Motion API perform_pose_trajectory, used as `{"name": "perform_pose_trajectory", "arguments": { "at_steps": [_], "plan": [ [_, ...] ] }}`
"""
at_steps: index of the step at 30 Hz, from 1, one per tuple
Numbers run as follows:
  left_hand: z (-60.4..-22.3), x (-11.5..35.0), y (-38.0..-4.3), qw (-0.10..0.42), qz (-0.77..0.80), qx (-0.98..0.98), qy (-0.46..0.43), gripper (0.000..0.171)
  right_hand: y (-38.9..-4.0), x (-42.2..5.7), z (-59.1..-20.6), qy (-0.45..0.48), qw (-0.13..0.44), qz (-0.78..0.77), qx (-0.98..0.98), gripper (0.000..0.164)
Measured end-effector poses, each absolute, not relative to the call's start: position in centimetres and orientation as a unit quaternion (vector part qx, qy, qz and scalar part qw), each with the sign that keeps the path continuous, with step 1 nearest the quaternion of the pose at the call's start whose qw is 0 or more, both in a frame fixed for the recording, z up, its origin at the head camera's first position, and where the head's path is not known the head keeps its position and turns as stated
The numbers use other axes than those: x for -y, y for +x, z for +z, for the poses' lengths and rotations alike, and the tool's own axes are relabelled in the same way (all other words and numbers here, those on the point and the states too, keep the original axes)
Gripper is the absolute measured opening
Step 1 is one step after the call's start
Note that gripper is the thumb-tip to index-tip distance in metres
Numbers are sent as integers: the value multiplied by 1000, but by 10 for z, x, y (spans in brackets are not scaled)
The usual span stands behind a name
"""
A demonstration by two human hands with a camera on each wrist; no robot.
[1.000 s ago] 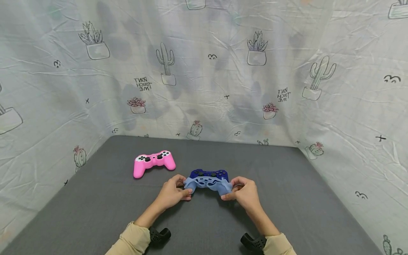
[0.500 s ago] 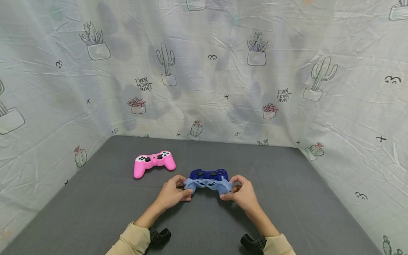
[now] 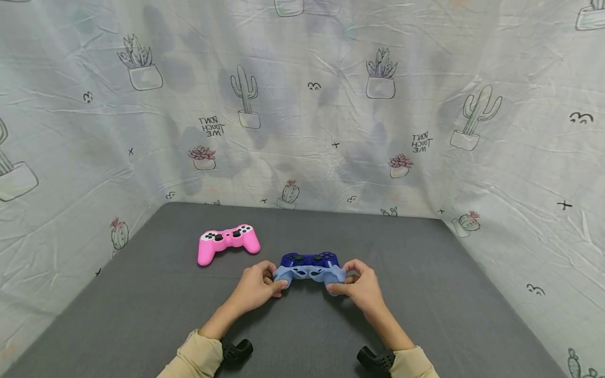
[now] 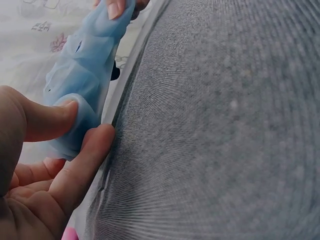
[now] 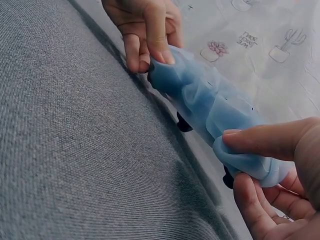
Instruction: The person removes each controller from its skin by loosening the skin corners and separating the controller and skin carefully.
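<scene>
One pink controller (image 3: 229,242) lies on worktop (image 3: 402,257); two hands (image 3: 256,285) (image 3: 363,286), fingers (image 4: 57,120) pinching, hold one cover (image 3: 309,272) partly over one blue controller (image 3: 309,259).

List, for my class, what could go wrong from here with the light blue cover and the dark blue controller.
The thin-looking light blue cover might tear: it is folded where the right hand and left hand pinch its ends.

The dark blue controller could slip out, since its far part is bare and both hands seem to grip mainly the cover.

The cover's openings may misalign: they sit nearer the person than the controller's sticks.
</scene>
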State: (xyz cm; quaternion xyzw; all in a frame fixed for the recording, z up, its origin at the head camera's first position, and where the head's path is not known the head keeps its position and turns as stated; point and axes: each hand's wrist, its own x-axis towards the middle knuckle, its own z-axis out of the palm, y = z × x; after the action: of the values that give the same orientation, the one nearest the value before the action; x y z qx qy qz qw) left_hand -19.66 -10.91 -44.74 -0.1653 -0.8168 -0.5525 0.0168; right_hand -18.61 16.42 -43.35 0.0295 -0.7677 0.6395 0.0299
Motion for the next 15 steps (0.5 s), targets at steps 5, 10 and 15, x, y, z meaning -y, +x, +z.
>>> {"name": "perform_pose_trajectory", "arguments": {
  "at_steps": [5, 10, 15],
  "plan": [
    [-449, 109, -197, 22, -530, 830, -171, 26, -181, -165, -425, 34, 20, 639, 768, 41],
    [-448, 107, -197, 29, -522, 836, -167, 25, -191, -168, -441, 34, 30, 645, 763, 44],
    [-448, 106, -195, 29, -529, 833, -158, 24, -198, -170, -450, 33, 31, 653, 756, 45]
  ]
}}
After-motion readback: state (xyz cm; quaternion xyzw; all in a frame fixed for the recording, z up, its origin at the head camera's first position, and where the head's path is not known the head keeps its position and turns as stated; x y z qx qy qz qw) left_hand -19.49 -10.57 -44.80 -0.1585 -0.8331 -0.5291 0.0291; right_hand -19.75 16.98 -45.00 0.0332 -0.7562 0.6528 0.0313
